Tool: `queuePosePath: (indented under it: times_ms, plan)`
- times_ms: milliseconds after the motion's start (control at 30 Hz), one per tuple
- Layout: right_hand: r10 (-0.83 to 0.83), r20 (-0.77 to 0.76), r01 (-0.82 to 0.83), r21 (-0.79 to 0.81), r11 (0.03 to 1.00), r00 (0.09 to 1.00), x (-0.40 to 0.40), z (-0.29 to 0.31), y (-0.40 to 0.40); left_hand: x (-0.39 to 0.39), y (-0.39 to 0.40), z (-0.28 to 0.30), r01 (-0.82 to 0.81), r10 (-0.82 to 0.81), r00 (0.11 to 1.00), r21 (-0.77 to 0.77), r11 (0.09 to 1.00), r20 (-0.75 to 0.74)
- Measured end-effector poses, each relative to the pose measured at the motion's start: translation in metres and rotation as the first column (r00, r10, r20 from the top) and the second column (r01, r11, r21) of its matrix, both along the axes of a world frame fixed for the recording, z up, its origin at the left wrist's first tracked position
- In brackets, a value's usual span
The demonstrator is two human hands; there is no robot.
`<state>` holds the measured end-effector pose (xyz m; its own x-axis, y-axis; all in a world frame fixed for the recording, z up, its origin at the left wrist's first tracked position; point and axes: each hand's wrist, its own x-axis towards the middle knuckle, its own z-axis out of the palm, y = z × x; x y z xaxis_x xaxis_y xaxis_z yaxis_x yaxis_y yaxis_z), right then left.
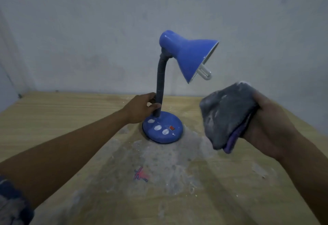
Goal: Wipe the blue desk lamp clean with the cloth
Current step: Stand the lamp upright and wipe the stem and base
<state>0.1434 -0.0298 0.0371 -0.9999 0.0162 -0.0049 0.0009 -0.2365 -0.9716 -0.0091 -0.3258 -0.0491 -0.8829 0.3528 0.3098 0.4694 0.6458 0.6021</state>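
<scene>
Three white dabs still sat on the blue desk lamp's base [162, 130], so I judged the wiping far from finished. The lamp [179, 75] stood upright on the dusty wooden table [53, 118]. The left hand [142, 108] curled round the gooseneck just above the base. The right hand [266, 120] clutched the bunched grey cloth [225, 114] to the base's right, clear of it.

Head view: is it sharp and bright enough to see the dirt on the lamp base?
Head view: dim, bluish and soft overall; the cloth in the right hand is motion-blurred. Three white smears on the lamp base still read clearly. Wide-angle bending curves the table edges. No glare.
</scene>
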Motion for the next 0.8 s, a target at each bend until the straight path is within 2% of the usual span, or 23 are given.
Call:
queuePosePath:
  times_ms: [100,167,200,267,333,400,467,600,667,733,800]
  plan:
    - [0.010,-0.160,-0.047,-0.228,0.973,0.987,0.003,0.000,0.006,0.001,0.003,-0.003,-0.046,0.046,0.998,0.011,0.999,-0.034]
    - [-0.061,-0.131,0.017,-0.318,0.948,0.989,0.000,-0.014,0.004,0.002,0.004,-0.007,-0.064,0.065,0.997,0.026,0.998,-0.041]
    - [-0.095,-0.093,0.063,-0.302,0.951,0.991,-0.001,-0.022,0.003,0.002,0.004,-0.008,-0.070,0.071,0.997,0.029,0.997,-0.043]
    - [-0.180,-0.049,0.167,-0.194,0.967,0.982,-0.005,-0.036,-0.002,0.003,0.003,-0.009,-0.078,0.079,0.996,0.035,0.996,-0.046]
    - [-0.316,-0.074,0.308,-0.104,0.946,0.946,-0.006,-0.039,-0.007,0.003,0.002,-0.010,-0.089,0.090,0.995,0.046,0.995,-0.042]
    - [-0.391,-0.161,0.406,0.072,0.911,0.906,-0.006,-0.035,-0.017,0.003,0.001,-0.011,-0.104,0.107,0.993,0.059,0.993,-0.046]
    - [-0.379,-0.285,0.458,0.304,0.835,0.880,-0.012,-0.036,-0.030,0.002,0.001,-0.011,-0.110,0.114,0.992,0.070,0.991,-0.046]
    - [-0.319,-0.291,0.431,0.561,0.707,0.902,-0.042,-0.064,-0.052,0.003,0.001,-0.011,-0.108,0.109,0.994,0.089,0.990,-0.010]
    - [-0.269,-0.262,0.376,0.634,0.676,0.927,-0.054,-0.084,-0.063,0.005,-0.001,-0.012,-0.079,0.075,0.996,0.126,0.989,0.040]
    - [-0.140,-0.269,0.290,0.677,0.677,0.953,-0.058,-0.100,-0.075,0.009,-0.009,-0.016,-0.004,-0.014,0.992,0.141,0.990,0.127]
    - [-0.018,-0.244,0.201,0.751,0.630,0.970,-0.056,-0.111,-0.087,0.013,-0.022,-0.026,0.067,-0.083,0.964,0.071,0.995,0.252]
